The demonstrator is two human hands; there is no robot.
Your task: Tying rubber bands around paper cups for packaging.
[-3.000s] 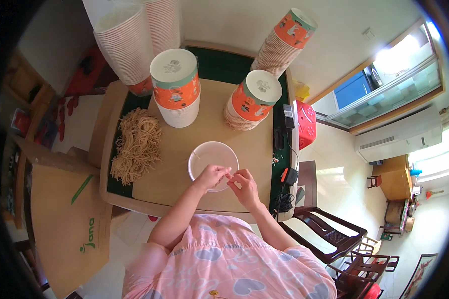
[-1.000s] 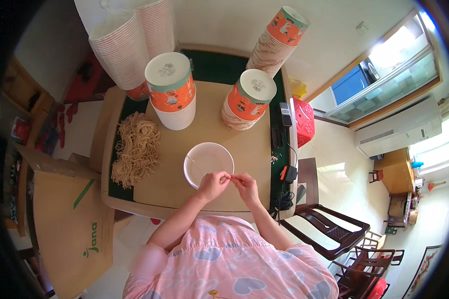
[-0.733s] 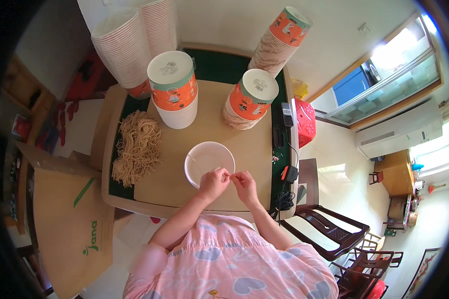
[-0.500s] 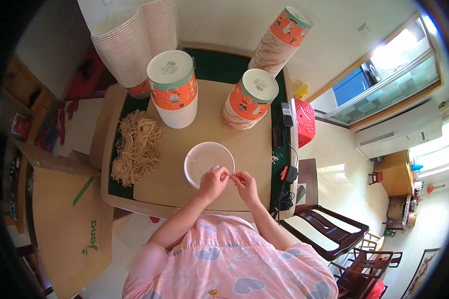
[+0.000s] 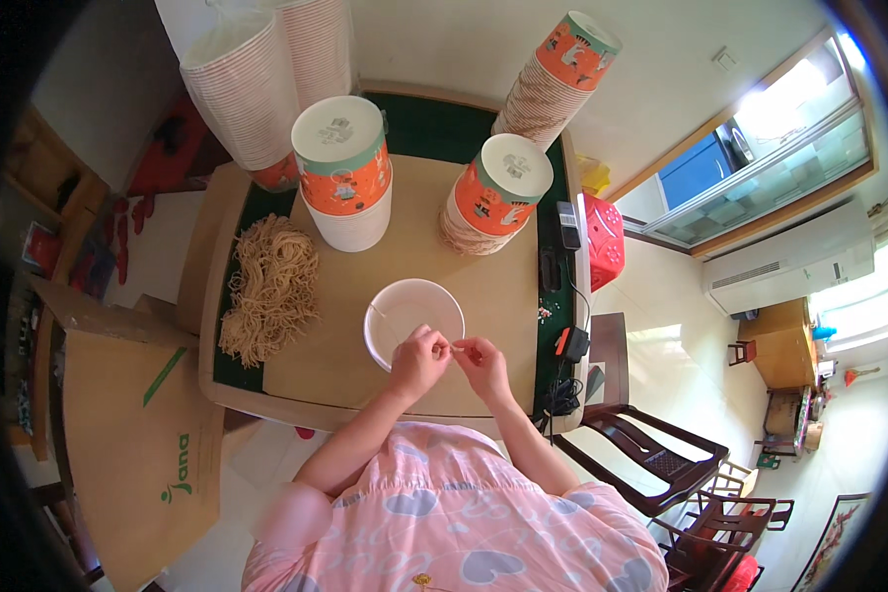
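A white paper bucket (image 5: 413, 293) stands mouth up in front of me on the brown board. From its left rim a thin tan string (image 5: 380, 314) runs down inside toward my hands. Over the near right rim, my left hand (image 5: 420, 363) is closed in a pinch around the string, as far as it shows. Beside it, my right hand (image 5: 482, 369) pinches at the same spot, its fingertips meeting those of the left. What lies between the right fingertips is too small to name. A heap of tan string (image 5: 269, 289) lies to the left.
Upside-down stacks of orange-banded paper buckets (image 5: 343, 168) (image 5: 495, 194) stand behind. A taller stack (image 5: 560, 79) and bagged white stacks (image 5: 239, 91) rise farther back. Black adapters and cables (image 5: 570, 343) line the table's right edge. A cardboard box (image 5: 138, 449) stands left; a dark chair (image 5: 656, 454) right.
Both hands stay over the bucket's near rim, with only a slight shift of the fingers. Nothing else has visibly moved.
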